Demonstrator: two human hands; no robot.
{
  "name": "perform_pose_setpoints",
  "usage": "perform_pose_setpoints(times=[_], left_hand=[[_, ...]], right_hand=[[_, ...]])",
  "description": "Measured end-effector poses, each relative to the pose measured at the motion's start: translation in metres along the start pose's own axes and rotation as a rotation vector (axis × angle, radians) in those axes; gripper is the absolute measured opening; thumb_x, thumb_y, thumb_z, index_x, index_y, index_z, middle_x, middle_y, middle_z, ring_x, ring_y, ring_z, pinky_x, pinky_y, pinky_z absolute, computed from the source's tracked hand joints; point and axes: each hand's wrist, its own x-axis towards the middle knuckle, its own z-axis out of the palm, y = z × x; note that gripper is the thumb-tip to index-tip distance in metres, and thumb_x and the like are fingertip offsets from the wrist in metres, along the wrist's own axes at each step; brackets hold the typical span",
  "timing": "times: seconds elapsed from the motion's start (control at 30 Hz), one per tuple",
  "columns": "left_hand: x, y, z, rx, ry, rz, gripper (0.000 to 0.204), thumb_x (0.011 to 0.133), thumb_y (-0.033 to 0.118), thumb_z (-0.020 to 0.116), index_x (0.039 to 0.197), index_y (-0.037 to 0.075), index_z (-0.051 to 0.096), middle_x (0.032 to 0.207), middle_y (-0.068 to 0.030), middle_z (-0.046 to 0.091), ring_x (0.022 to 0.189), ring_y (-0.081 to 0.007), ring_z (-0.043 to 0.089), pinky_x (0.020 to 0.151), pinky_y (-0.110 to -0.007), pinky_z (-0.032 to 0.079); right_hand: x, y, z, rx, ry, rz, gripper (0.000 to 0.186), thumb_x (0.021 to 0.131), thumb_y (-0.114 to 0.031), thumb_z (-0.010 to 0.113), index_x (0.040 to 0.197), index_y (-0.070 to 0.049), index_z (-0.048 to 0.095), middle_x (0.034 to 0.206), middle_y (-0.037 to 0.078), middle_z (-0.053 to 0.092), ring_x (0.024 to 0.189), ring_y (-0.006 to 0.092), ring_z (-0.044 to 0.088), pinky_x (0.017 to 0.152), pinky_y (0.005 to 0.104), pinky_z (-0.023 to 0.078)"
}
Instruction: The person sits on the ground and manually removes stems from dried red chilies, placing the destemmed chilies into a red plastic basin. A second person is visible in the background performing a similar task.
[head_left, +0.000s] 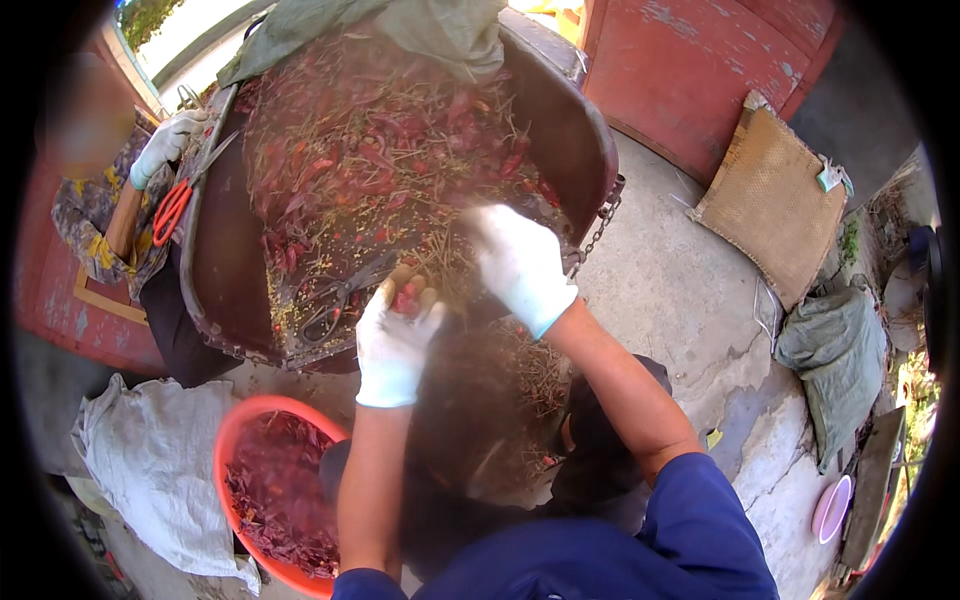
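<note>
My left hand, in a white glove with a pale blue cuff, has its fingers curled around a few dried red chilies above the near edge of a dark metal cart. To its right, my gloved right hand hovers over a tuft of thin dry stems; its fingertips are smeared by motion, and anything in them is hidden. A heap of dried chilies and stems fills much of the cart. Dark scissors lie among loose yellow seeds, just left of my left hand.
At the left, a person's gloved hand is near red-handled scissors. An orange-red basin of dark red chilies stands by my left leg, beside a white sack. A woven mat and green sack lie at right.
</note>
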Motion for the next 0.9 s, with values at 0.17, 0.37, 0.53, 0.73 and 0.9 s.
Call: perform_pose_setpoints(times=[0.17, 0.37, 0.53, 0.73, 0.9], left_hand=[[0.004, 0.004, -0.006, 0.091, 0.005, 0.004, 0.026, 0.101, 0.022, 0.057, 0.12, 0.007, 0.065, 0.091, -0.0025, 0.064, 0.076, -0.0156, 0.059, 0.059, -0.028, 0.048], [0.009, 0.007, -0.014, 0.165, -0.212, -0.018, 0.024, 0.102, 0.02, 0.056, 0.119, 0.004, 0.062, 0.075, 0.0011, 0.051, 0.058, -0.0096, 0.045, 0.043, -0.021, 0.035], [0.016, 0.006, -0.013, 0.184, -0.227, -0.003, 0.025, 0.102, 0.019, 0.057, 0.118, 0.001, 0.062, 0.076, 0.0, 0.051, 0.058, -0.0093, 0.046, 0.044, -0.022, 0.036], [0.015, -0.004, 0.006, 0.309, -0.081, 0.03, 0.027, 0.1, 0.02, 0.062, 0.119, 0.0, 0.062, 0.078, 0.0004, 0.053, 0.061, -0.0084, 0.049, 0.047, -0.022, 0.037], [0.019, -0.007, 0.005, 0.411, -0.108, 0.105, 0.037, 0.099, 0.027, 0.066, 0.124, 0.0, 0.062, 0.081, 0.0014, 0.056, 0.062, -0.0063, 0.05, 0.048, -0.02, 0.036]], right_hand=[[0.017, 0.089, 0.019, -0.548, -0.249, 0.402, 0.027, 0.087, -0.007, 0.057, 0.111, -0.002, 0.066, 0.12, 0.029, 0.061, 0.09, 0.041, 0.071, 0.076, 0.0455, 0.059], [0.023, 0.115, 0.04, -0.647, -0.44, 0.495, 0.023, 0.083, -0.008, 0.062, 0.103, -0.005, 0.072, 0.121, 0.025, 0.062, 0.088, 0.0381, 0.073, 0.077, 0.0441, 0.059], [0.015, 0.115, 0.035, -0.623, -0.307, 0.304, 0.015, 0.083, -0.008, 0.062, 0.089, -0.002, 0.075, 0.096, 0.024, 0.071, 0.082, 0.0365, 0.073, 0.072, 0.0441, 0.06], [0.025, 0.105, 0.021, -0.377, -0.166, 0.345, 0.013, 0.083, -0.014, 0.067, 0.087, -0.003, 0.071, 0.085, 0.021, 0.072, 0.082, 0.0356, 0.072, 0.072, 0.0461, 0.059], [0.036, 0.039, -0.012, 0.623, -0.289, 0.63, 0.021, 0.084, -0.007, 0.073, 0.104, -0.001, 0.069, 0.089, 0.011, 0.073, 0.072, 0.0138, 0.068, 0.06, 0.0308, 0.056]])
